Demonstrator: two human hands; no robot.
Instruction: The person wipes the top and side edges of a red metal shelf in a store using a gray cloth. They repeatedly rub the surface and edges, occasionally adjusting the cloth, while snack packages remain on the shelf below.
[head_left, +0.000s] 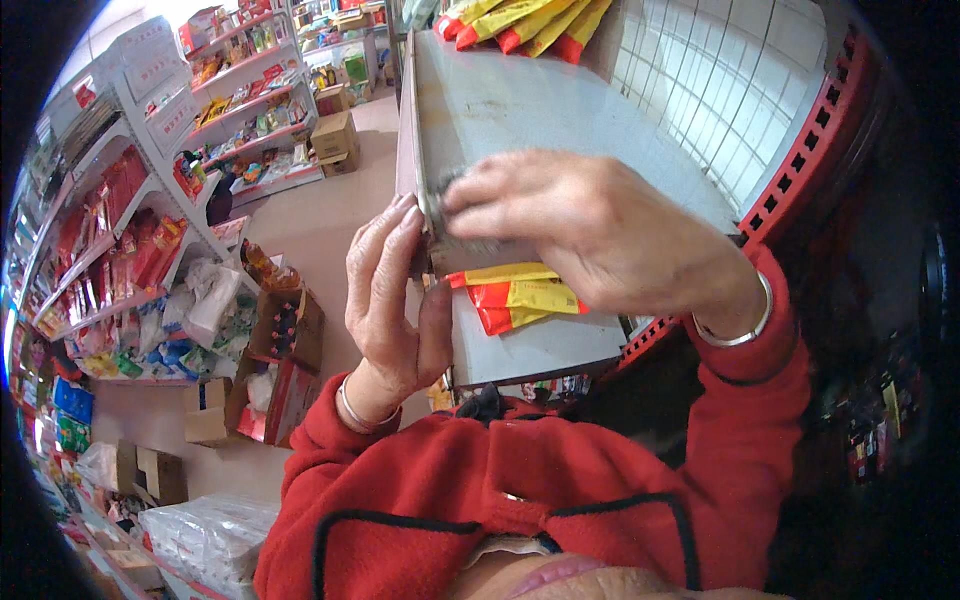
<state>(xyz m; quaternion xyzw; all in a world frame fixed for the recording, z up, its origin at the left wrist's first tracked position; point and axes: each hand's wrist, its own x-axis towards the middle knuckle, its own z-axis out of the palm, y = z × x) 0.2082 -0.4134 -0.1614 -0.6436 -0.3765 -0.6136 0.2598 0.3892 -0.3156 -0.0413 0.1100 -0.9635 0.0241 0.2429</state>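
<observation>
A grey-white metal shelf board stretches out in front of me, with brownish stains on its surface. My right hand, blurred, presses a grey rag-like thing onto the board near its front edge. Most of that thing is hidden under the fingers. At the near corner, my left hand grips the shelf's edge, fingers along the outside and thumb on the near side. Yellow-and-red packets lie on a lower shelf board, partly covered by my right hand.
More yellow-and-red packets lie at the board's far end. A white grid back panel and a red slotted upright bound the right side. Cardboard boxes stand on the floor at left, before stocked shelves. Plastic-wrapped goods lie lower left.
</observation>
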